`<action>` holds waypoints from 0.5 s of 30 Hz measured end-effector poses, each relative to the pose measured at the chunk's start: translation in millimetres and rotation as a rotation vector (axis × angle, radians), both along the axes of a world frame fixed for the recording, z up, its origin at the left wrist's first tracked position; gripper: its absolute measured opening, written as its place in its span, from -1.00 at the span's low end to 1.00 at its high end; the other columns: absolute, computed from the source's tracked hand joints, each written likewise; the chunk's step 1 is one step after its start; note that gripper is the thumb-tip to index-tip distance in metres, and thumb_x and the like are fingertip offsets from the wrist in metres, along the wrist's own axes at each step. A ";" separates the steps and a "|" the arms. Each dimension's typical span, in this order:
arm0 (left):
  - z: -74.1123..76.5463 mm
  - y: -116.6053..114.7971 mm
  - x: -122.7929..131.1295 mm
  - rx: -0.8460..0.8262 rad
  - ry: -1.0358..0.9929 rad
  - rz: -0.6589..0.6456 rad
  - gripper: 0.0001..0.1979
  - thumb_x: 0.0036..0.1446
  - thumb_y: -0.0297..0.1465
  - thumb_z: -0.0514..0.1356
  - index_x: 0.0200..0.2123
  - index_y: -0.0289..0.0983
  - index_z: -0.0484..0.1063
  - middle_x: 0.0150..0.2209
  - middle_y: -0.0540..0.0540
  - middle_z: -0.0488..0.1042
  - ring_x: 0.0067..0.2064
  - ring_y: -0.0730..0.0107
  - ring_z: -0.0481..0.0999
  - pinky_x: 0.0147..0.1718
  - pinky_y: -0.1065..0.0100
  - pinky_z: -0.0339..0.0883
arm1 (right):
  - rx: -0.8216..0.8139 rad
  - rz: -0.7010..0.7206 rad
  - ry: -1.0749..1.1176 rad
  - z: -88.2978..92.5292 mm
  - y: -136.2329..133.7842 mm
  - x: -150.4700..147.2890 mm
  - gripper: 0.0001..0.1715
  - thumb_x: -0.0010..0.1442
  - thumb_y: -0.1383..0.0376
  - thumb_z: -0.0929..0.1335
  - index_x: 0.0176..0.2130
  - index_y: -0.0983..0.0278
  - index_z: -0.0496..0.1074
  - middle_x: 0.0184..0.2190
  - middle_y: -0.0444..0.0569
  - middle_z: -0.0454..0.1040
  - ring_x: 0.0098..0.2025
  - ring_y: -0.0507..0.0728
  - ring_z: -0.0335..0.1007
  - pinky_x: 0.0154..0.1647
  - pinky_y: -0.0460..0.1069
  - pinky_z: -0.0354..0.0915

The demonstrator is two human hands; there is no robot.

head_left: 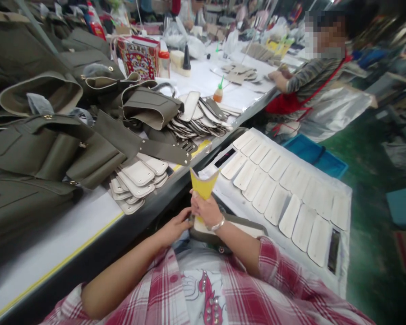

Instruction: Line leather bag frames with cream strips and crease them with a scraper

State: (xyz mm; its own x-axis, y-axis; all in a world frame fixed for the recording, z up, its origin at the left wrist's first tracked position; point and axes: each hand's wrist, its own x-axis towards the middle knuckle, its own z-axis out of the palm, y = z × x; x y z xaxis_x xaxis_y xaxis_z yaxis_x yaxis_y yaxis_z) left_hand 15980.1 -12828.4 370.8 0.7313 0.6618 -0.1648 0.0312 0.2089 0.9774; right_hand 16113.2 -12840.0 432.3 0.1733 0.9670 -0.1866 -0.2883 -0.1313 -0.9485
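My right hand (206, 210) is closed around a yellow folded paper piece (203, 183), holding it upright close to my chest. My left hand (174, 225) has its fingers curled against an olive leather piece (230, 225) that lies in my lap under both hands. A silver bracelet circles my right wrist. Both forearms come out of a red plaid shirt.
Olive leather bags (40, 149) pile on the white table (54, 234) at left, with stacks of cream tabs (135, 180) beside them. Rows of cream tabs (277, 189) lie on a white board at right. Another person (311, 85) works at the table's far end. A blue tray (316, 155) sits on the floor.
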 end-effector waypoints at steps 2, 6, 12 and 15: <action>0.3 1.6 0.3 -0.182 -0.088 0.001 -0.55 0.07 -0.33 0.11 0.06 -0.24 0.27 0.06 -0.12 0.34 0.09 0.19 0.29 0.09 0.19 0.08 | 0.059 -0.032 0.108 11.6 7.3 9.9 -0.73 0.00 0.17 0.31 -0.30 0.24 0.22 -0.68 -0.31 0.05 -0.69 -0.10 -0.07 -0.65 -0.14 0.07; -4.3 5.8 7.7 -0.383 -0.145 0.099 -0.59 0.06 -0.27 0.13 -0.02 -0.29 0.36 0.01 -0.17 0.39 0.01 0.19 0.36 -0.03 0.22 0.18 | 0.087 -0.059 0.214 22.4 20.9 14.4 -0.73 -0.11 0.29 0.35 -0.37 0.26 0.20 -0.68 -0.32 0.09 -0.67 -0.10 0.03 -0.55 -0.11 0.19; -9.2 12.7 17.0 -0.454 -0.146 0.123 -0.65 -0.08 -0.29 0.24 -0.18 -0.29 0.44 -0.19 -0.13 0.49 -0.17 0.29 0.44 -0.17 0.33 0.23 | -0.129 -0.187 0.163 4.1 27.3 -3.1 -0.67 -0.06 0.21 0.31 -0.53 0.23 0.02 -0.78 -0.36 -0.03 -0.77 -0.13 -0.16 -0.77 -0.16 -0.08; -9.0 16.3 15.7 -0.488 -0.164 0.112 -0.67 -0.12 -0.29 0.28 -0.24 -0.30 0.45 -0.26 -0.10 0.50 -0.24 0.35 0.45 -0.19 0.35 0.22 | -0.134 -0.215 0.170 -0.5 30.0 -6.0 -0.73 -0.09 0.21 0.32 -0.49 0.24 0.09 -0.78 -0.37 -0.02 -0.78 -0.13 -0.17 -0.78 -0.18 -0.12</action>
